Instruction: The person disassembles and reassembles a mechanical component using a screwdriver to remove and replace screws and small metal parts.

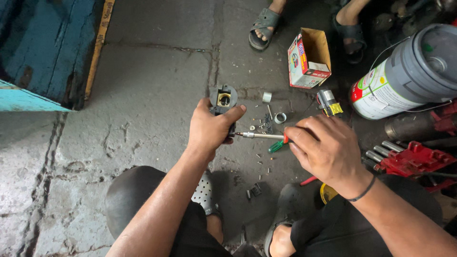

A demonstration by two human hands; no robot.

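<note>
The dark metal part [223, 102], held above the concrete floor [143, 95], is gripped in the left hand [209, 131]. The right hand [326, 150] clasps a screwdriver [262, 136], tip at the part's side: seemingly a screw-turning step, needing steady alignment. Loose screws [264, 124] lie below.
</note>
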